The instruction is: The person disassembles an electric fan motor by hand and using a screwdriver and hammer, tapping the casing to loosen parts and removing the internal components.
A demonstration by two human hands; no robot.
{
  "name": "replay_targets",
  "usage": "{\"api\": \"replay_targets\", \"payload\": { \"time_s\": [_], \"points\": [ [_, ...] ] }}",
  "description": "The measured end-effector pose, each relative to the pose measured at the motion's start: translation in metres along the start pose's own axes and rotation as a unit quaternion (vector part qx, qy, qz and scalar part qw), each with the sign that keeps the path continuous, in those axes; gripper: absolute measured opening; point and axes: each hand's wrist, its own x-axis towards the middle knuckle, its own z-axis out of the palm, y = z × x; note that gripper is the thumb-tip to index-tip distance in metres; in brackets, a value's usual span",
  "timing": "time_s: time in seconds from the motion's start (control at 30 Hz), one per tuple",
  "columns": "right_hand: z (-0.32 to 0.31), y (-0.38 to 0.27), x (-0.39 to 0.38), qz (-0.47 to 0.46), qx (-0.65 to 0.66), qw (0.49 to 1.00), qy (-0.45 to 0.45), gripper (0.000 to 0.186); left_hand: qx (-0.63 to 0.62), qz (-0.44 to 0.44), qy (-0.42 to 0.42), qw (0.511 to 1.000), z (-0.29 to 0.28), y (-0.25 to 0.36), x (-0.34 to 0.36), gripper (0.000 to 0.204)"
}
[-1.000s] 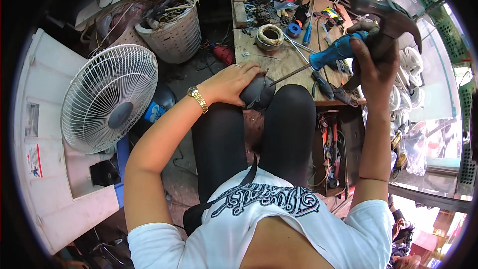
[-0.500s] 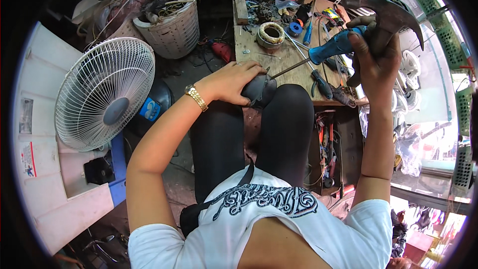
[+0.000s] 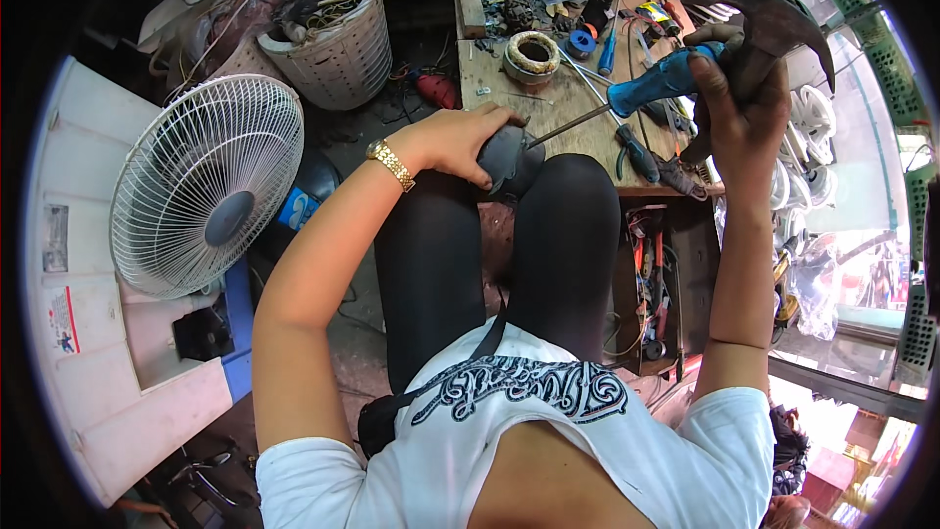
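My left hand (image 3: pixel 460 142), with a gold watch on the wrist, grips a dark round metal part (image 3: pixel 511 159) held between my knees at the workbench edge. My right hand (image 3: pixel 736 103) is raised over the bench and holds both a claw hammer (image 3: pixel 759 15) and a blue-handled screwdriver (image 3: pixel 658 83). The screwdriver's shaft (image 3: pixel 568 125) slants down to the left, with its tip close to the dark part. The hammer's head points up and to the right.
The wooden workbench (image 3: pixel 568 108) carries a copper-wound coil (image 3: pixel 532 51), screwdrivers, pliers and small parts. An open drawer of tools (image 3: pixel 651 284) sits below it. A white fan (image 3: pixel 201 186) stands at my left, with a white basket of wires (image 3: pixel 338 39) behind it.
My right hand has lifted the hammer and screwdriver a little higher. My left hand has stayed on the dark part.
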Motion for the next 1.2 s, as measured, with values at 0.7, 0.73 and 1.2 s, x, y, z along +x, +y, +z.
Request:
{"api": "replay_targets", "payload": {
  "time_s": [0.7,0.73,1.2],
  "points": [
    [-0.003,-0.023,-0.029,-0.041,0.030,0.998,-0.033,0.038,0.096,-0.125,0.053,0.986,0.019,0.028,-0.012,0.100],
    [-0.004,-0.025,-0.031,-0.029,0.041,0.998,-0.039,0.038,0.094,-0.124,0.056,0.986,0.019,0.029,-0.012,0.100],
    [0.007,-0.037,-0.038,-0.092,-0.097,0.990,-0.048,0.031,-0.115,0.099,0.219,0.964,-0.005,0.040,-0.021,0.103]
  ]
}}
